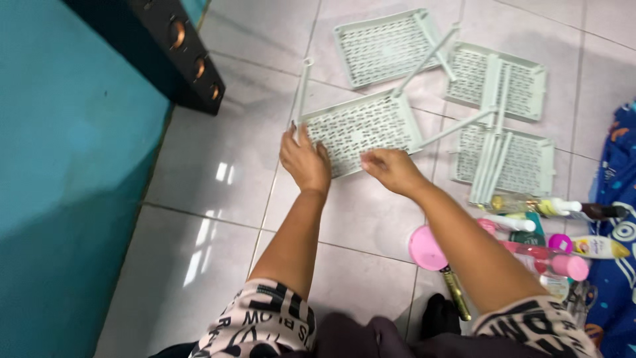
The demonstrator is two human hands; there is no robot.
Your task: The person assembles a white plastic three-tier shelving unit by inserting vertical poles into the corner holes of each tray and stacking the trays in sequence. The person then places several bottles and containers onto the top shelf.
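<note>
A pale grey perforated plastic shelf tray (361, 127) lies upside down on the tiled floor with thin poles (302, 91) standing from its corners. My left hand (303, 159) grips its near left corner by a pole. My right hand (392, 170) rests with curled fingers on the tray's near edge. Whether the right hand grips the tray, I cannot tell.
Three more perforated trays (387, 45) (495, 81) (523, 162) lie beyond, with a bundle of loose poles (490, 166). Bottles and tubes (553, 229) and a pink-backed hand mirror (427, 248) lie at the right by a blue patterned cloth (619, 199). A dark speaker cabinet (179, 50) stands against the teal wall (66, 166).
</note>
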